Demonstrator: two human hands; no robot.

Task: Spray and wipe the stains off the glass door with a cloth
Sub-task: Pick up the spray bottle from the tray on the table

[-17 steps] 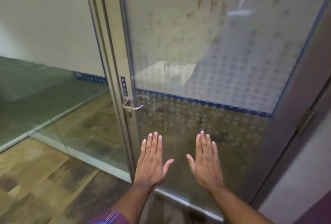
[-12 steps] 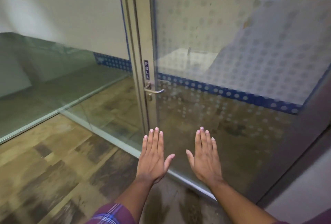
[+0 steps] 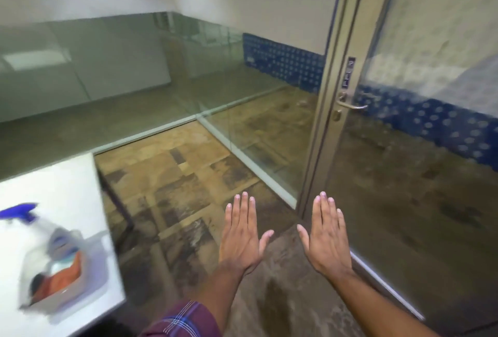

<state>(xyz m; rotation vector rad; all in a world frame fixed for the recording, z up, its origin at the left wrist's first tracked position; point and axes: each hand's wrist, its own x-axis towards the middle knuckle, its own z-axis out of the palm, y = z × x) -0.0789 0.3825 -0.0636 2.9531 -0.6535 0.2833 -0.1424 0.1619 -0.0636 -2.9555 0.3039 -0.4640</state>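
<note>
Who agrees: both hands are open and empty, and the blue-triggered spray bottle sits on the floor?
No: the head view shows the spray bottle on the white table, not the floor. Left hand and right hand are open and empty.

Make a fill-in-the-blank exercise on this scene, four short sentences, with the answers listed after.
1. The left hand and the right hand are flat and hold ____.
2. The spray bottle has a ____ trigger head.
3. The cloth in the tub is ____.
4. The white table stands on the person's ____ side.

Missing words: nothing; blue; orange; left.
</note>
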